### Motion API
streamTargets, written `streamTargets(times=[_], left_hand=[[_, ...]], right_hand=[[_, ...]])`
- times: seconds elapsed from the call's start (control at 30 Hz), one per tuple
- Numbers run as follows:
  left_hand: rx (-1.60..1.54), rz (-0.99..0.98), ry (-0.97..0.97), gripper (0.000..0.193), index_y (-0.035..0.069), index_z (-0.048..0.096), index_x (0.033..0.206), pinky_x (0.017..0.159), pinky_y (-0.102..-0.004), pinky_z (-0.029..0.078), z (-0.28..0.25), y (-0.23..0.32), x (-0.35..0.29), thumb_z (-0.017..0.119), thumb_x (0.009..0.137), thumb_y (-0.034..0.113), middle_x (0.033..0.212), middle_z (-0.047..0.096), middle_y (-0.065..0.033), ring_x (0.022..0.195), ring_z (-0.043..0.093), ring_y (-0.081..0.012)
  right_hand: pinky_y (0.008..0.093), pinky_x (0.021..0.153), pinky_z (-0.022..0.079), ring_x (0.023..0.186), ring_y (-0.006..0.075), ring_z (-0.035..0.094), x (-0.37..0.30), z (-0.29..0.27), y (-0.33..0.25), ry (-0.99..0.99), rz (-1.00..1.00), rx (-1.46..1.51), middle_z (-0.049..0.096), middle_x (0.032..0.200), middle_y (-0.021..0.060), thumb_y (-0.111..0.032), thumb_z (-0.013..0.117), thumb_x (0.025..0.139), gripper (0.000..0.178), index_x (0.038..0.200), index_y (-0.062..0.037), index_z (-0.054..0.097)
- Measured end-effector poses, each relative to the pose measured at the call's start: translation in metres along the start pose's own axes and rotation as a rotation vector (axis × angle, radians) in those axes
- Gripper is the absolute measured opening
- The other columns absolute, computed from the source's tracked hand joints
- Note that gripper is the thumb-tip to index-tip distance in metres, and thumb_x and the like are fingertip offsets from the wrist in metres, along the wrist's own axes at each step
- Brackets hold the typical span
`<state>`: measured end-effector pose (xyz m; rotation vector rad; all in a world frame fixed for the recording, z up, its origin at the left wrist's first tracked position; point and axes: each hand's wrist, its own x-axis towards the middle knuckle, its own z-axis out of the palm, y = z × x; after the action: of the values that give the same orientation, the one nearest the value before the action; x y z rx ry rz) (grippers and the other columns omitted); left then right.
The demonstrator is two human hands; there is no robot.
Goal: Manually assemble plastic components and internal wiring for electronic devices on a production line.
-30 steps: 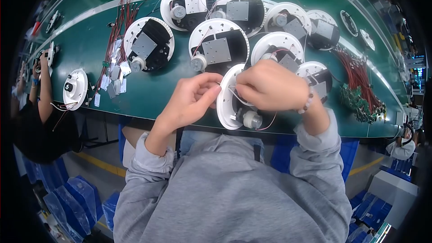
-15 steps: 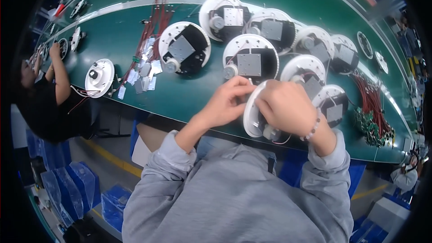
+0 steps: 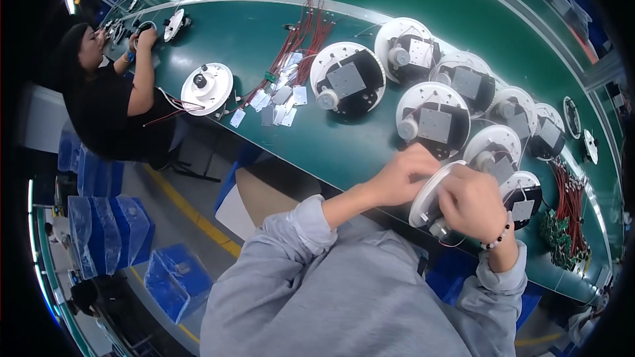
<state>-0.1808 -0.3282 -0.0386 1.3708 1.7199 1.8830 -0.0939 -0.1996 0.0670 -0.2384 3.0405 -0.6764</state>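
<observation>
Near the table's front edge, a round white housing (image 3: 423,206) with a small silver motor (image 3: 439,228) is held up on its side. The fingers of my left hand (image 3: 405,177) are bent against its far rim. My right hand (image 3: 477,203), with a beaded bracelet at the wrist, is closed over its right side and hides most of the inner face. Whatever my fingertips pinch inside cannot be seen. Just beyond my hands lies a similar white housing (image 3: 433,96) with a black part, a grey square plate (image 3: 434,121) and a motor.
Several like housings (image 3: 348,79) lie on the green table (image 3: 264,152). Small metal plates (image 3: 283,96) and red wires (image 3: 301,39) are left of them; a wire bundle with green circuit boards (image 3: 561,238) is at right. A co-worker (image 3: 109,99) sits at far left.
The view has swung, so the table, my hands and the held housing appear farther right and lower. Both hands keep their grip on the housing.
</observation>
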Motion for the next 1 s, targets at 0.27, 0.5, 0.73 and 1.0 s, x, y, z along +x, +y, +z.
streamTargets(times=[0.27, 0.5, 0.73, 1.0], left_hand=[[0.23, 0.069, -0.014, 0.018, 0.003, 0.063, 0.083, 0.066, -0.0323, 0.045, -0.005, 0.011, 0.001, 0.061, 0.066, -0.001, 0.084, 0.06, -0.0097, 0.077, 0.055, -0.0258], [0.439, 0.061, -0.047, 0.012, 0.001, 0.059, 0.078, 0.056, -0.0308, 0.047, -0.021, 0.021, -0.01, 0.06, 0.067, -0.001, 0.081, 0.058, -0.0099, 0.067, 0.058, -0.0265], [0.497, -0.096, -0.102, 0.008, 0.0, 0.057, 0.078, 0.049, -0.0288, 0.043, -0.052, 0.028, -0.023, 0.058, 0.071, -0.003, 0.072, 0.057, -0.0103, 0.056, 0.054, -0.0238], [1.067, -0.263, 0.061, 0.006, 0.0, 0.055, 0.078, 0.043, -0.0244, 0.036, -0.137, 0.043, -0.052, 0.057, 0.078, 0.005, 0.063, 0.056, -0.009, 0.045, 0.048, -0.015]], right_hand=[[0.0295, 0.065, 0.045, 0.073, 0.0226, 0.058, -0.012, 0.0, 0.027, 0.515, -0.135, 0.59, 0.06, 0.08, 0.0153, -0.01, 0.049, 0.077, 0.018, 0.083, 0.0036, 0.06], [0.0314, 0.068, 0.044, 0.079, 0.0258, 0.056, 0.009, 0.034, 0.036, 0.279, -0.266, 0.653, 0.06, 0.092, 0.0163, -0.021, 0.033, 0.087, 0.036, 0.09, 0.0045, 0.059], [0.0355, 0.068, 0.043, 0.077, 0.0315, 0.055, 0.025, 0.056, 0.04, 0.181, -0.231, 0.542, 0.057, 0.081, 0.0153, -0.016, 0.036, 0.081, 0.027, 0.084, 0.0017, 0.056], [0.0349, 0.062, 0.042, 0.069, 0.0301, 0.051, 0.022, 0.06, 0.03, 0.199, -0.247, 0.372, 0.053, 0.074, 0.014, -0.017, 0.047, 0.073, 0.021, 0.083, -0.0012, 0.056]])
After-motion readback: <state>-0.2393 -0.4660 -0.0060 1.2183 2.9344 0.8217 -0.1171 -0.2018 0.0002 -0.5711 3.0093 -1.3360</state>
